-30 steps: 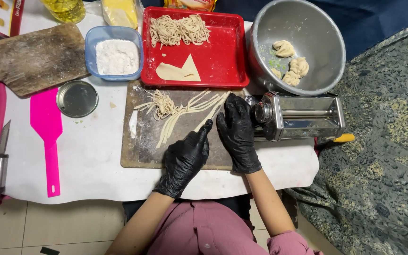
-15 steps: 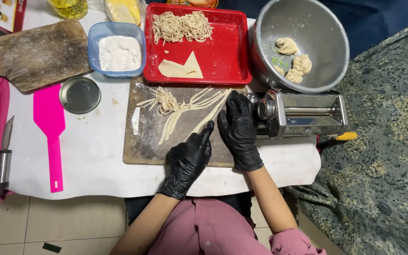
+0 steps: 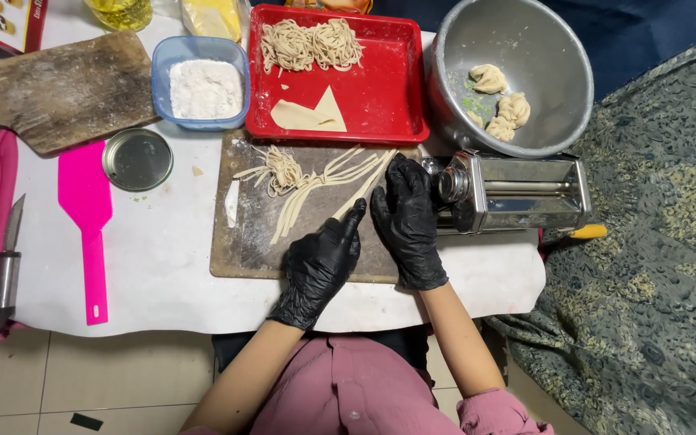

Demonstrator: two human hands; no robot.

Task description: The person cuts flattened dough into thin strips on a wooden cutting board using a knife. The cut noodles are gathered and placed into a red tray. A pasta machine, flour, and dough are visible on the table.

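Observation:
Both my hands wear black gloves and rest on a floured brown cutting board (image 3: 243,242). My left hand (image 3: 320,262) lies flat, its fingertips touching the near end of a long pale noodle strand (image 3: 364,188). My right hand (image 3: 406,217) is beside it with fingers together, on the same strands just left of the metal pasta machine (image 3: 517,193). More cut noodles (image 3: 283,171) lie bunched and spread across the board's far half. Neither hand clearly grips anything.
A red tray (image 3: 388,97) behind the board holds noodle nests and a dough sheet. A steel bowl (image 3: 557,48) holds dough lumps. A blue tub of flour (image 3: 203,84), round tin lid (image 3: 137,159), pink spatula (image 3: 86,217), knife (image 3: 8,258) and wooden board (image 3: 66,89) lie left.
The hands have barely shifted; my left hand's fingers have stretched a little farther toward the noodle strand. The view has drifted slightly.

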